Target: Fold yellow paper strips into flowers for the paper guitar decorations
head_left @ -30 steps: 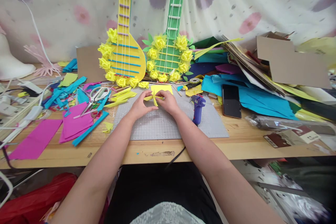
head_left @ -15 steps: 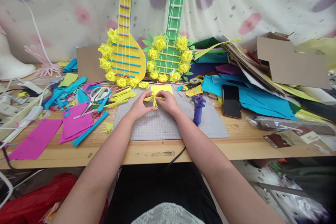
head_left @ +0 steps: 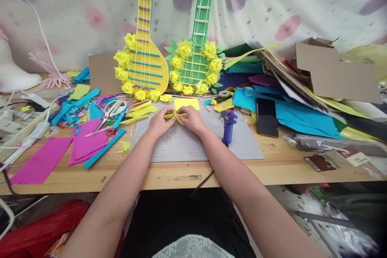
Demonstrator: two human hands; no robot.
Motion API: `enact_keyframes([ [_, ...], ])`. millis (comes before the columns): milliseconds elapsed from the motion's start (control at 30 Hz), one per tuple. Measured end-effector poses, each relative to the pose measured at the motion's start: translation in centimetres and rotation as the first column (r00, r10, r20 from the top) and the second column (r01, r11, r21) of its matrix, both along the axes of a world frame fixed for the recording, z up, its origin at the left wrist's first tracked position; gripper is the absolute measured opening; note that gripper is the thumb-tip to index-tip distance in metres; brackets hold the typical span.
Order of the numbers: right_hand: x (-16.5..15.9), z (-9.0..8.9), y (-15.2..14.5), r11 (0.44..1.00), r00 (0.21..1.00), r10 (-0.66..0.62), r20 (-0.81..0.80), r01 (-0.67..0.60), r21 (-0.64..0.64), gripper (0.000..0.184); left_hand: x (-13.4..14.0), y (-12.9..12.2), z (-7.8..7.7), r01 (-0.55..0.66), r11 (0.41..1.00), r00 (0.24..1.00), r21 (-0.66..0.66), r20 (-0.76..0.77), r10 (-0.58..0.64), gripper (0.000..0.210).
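Between my two hands is a small yellow paper flower point(head_left: 175, 117) with narrow petals spreading out. My left hand point(head_left: 161, 121) pinches it from the left, and my right hand point(head_left: 191, 118) pinches it from the right. Both hands hold it just above the grey cutting mat point(head_left: 178, 145). Behind the fingers lies a yellow paper square point(head_left: 189, 104). Folded yellow paper pieces point(head_left: 140, 111) are left of my left hand. To the right of my right hand, a purple glue gun point(head_left: 229, 127) stands on the mat.
A yellow paper guitar point(head_left: 148, 64) and a green one point(head_left: 196, 62), both trimmed with yellow flowers, lean at the back. Scissors point(head_left: 111, 113) rest on scraps at left, near magenta sheets point(head_left: 42, 161). A phone point(head_left: 266, 117) and blue paper point(head_left: 302, 117) lie at right.
The fingers of both hands have shifted on the yellow flower. Its front petal, which pointed toward me, now shows less, and the left thumb has moved up closer to it.
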State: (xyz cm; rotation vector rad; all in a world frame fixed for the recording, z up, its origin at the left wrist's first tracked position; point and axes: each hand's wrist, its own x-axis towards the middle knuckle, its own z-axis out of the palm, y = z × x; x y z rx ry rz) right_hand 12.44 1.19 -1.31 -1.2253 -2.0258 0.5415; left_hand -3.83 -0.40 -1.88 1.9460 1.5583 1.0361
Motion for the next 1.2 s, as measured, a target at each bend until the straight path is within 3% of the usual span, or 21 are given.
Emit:
enact_keyframes([
  [167, 0.1, 0.0, 0.1, 1.000, 0.999, -0.011, 0.050, 0.011, 0.009, 0.008, -0.3, 0.2, 0.0, -0.072, 0.997, 0.993, -0.008, -0.091, 0.071, 0.016],
  [467, 0.4, -0.2, 0.5, 0.980, 0.959, 0.025, 0.281, -0.078, 0.180, 0.014, -0.4, 0.2, 0.0, -0.004, 0.992, 0.949, 0.123, -0.312, 0.043, 0.016],
  [1000, 0.1, 1.3, -0.3, 0.980, 0.862, 0.041, 0.505, -0.132, 0.147, 0.019, 0.2, -0.5, 0.9, 0.023, 0.990, 0.812, 0.141, -0.580, 0.064, 0.020],
  [1200, 0.0, 1.1, -0.2, 0.982, 0.868, 0.036, 0.495, -0.122, 0.143, 0.020, -0.2, -0.5, 0.7, 0.057, 0.986, 0.840, 0.155, -0.541, 0.037, 0.021],
])
